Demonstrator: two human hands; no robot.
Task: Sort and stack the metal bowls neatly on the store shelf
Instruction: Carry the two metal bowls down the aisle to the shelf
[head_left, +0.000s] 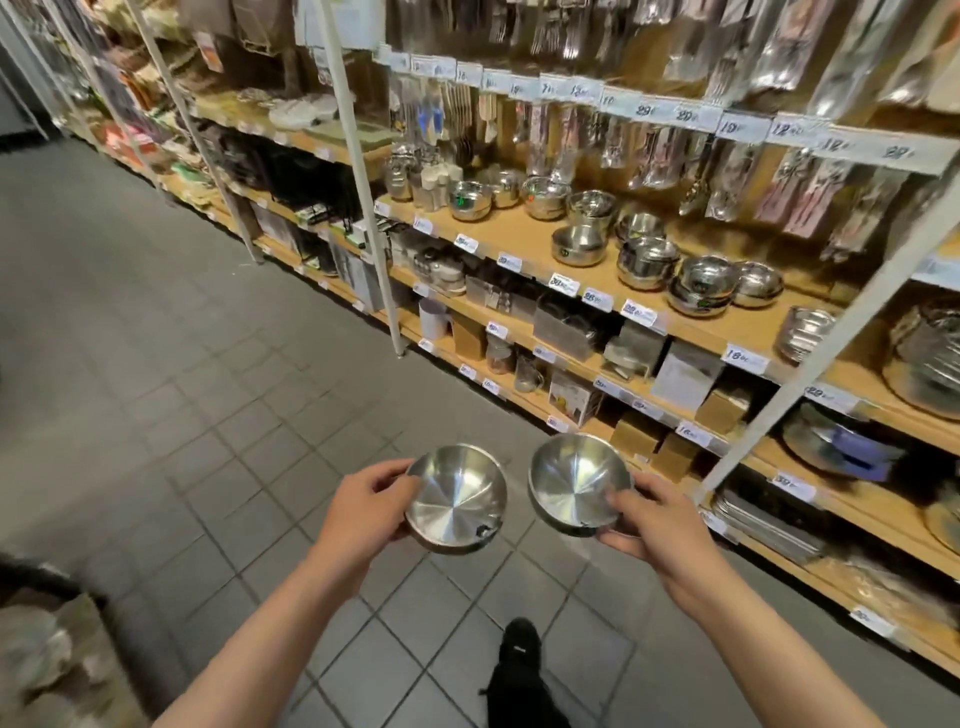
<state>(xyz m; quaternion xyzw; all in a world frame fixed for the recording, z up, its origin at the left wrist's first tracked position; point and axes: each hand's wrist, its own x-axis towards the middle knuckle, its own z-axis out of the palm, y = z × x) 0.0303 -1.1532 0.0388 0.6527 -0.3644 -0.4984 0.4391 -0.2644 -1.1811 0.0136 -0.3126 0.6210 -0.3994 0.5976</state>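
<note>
Price tags (746, 355) on shelf edge (691, 332): "18", "28" (597, 299). Upper rail tags (645, 110): "29", "19" (730, 126), "12" (782, 130). Rest blurred.

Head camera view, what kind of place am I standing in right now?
Most likely a housewares aisle in a shop. Wooden shelves carry price tags along their edges, metal bowls sit on display, and packaged utensils hang above them. Each of your hands holds a steel bowl over a tiled floor.
</note>
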